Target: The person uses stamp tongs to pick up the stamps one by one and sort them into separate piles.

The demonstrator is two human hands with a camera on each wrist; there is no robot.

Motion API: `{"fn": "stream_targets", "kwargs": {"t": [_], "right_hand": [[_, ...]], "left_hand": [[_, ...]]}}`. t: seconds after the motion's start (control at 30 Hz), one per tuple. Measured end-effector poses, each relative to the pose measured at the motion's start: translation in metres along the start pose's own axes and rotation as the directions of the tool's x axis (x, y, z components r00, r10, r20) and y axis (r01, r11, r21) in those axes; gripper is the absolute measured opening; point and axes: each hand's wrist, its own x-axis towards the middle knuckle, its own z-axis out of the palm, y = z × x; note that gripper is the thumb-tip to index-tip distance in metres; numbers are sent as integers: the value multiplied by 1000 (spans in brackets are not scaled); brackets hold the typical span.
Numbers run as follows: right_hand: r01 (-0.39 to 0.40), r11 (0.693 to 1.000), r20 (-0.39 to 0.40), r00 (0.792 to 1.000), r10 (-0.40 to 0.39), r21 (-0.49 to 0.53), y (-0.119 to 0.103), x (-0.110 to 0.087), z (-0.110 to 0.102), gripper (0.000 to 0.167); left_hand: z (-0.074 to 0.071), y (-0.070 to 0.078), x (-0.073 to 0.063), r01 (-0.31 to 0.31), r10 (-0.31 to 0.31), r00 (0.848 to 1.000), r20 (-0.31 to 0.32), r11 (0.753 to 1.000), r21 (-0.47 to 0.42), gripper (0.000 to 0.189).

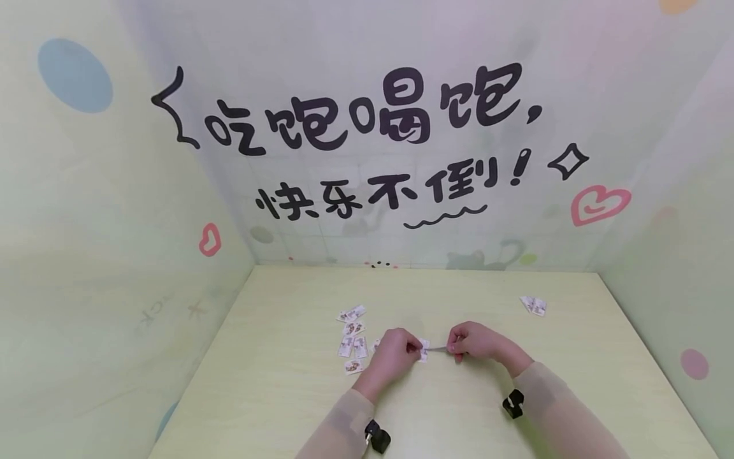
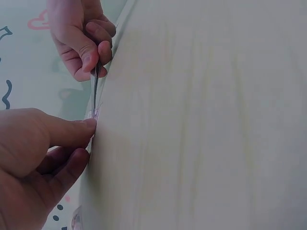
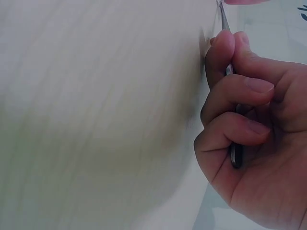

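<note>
My left hand point(image 1: 395, 352) pinches the edge of a small printed piece point(image 1: 424, 354) between thumb and forefinger, low over the table. My right hand point(image 1: 477, 340) grips a slim metal tool point(image 1: 437, 349) with a narrow pointed tip. In the right wrist view the fingers point(image 3: 237, 93) curl round the tool's shaft, and its dark end point(image 3: 236, 155) shows below them. The left wrist view has the tip right at the left thumb and the printed piece point(image 2: 94, 113). Another printed piece point(image 1: 376, 345) is partly hidden behind the left hand.
Several small printed pieces point(image 1: 353, 328) lie in a loose column left of the hands. Two more pieces point(image 1: 534, 305) overlap at the right rear. The pale wooden table point(image 1: 287, 299) meets a printed fabric wall point(image 1: 367, 242) at the back and sides.
</note>
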Motion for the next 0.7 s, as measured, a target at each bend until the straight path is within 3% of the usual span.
{"fn": "stream_targets", "kwargs": {"t": [0.27, 0.7], "right_hand": [[-25, 1000, -21, 999, 25, -12, 4, -1, 4, 12], [-84, 996, -130, 988, 89, 39, -1, -17, 25, 14]], "left_hand": [[3, 4, 0, 43, -43, 999, 4, 999, -6, 5], [10, 2, 2, 63, -63, 995, -76, 998, -5, 4]]}}
